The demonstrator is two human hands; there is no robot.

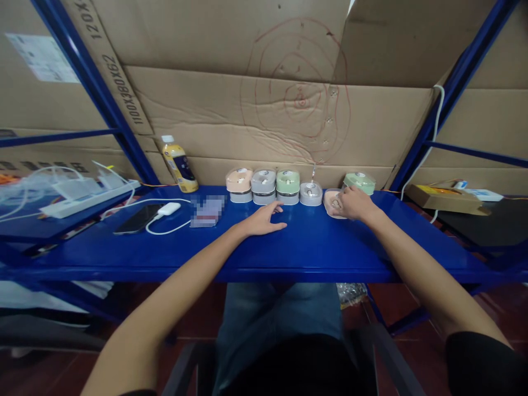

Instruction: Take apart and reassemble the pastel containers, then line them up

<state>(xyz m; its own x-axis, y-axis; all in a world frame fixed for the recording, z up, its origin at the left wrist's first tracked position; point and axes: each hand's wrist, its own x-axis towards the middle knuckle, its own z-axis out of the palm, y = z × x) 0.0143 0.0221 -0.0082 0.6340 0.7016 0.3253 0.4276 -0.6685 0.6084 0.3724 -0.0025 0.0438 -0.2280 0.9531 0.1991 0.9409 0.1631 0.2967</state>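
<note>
My left hand (pixel 264 220) rests on the blue shelf top with thumb and fingers apart and holds nothing. Just behind its fingertips are a grey two-tier container (pixel 263 184) and a green one (pixel 287 184), with a peach one (pixel 239 182) to their left. A lower grey container (pixel 311 192) stands to the right of the green one. My right hand (pixel 355 203) is closed on the right side of a low peach container (pixel 332 204), its fingertips partly covering the lid. Behind that hand sits another green container (pixel 362 181), partly hidden by it.
To the left are a yellow drink bottle (pixel 180 165), a phone (pixel 138 219), a white charger (pixel 169 209) with a looping cable, and a blurred flat item (pixel 208 211). Cardboard (pixel 185 118) walls the back. Blue posts flank the shelf top (pixel 325 250). An open carton (pixel 445 198) lies right.
</note>
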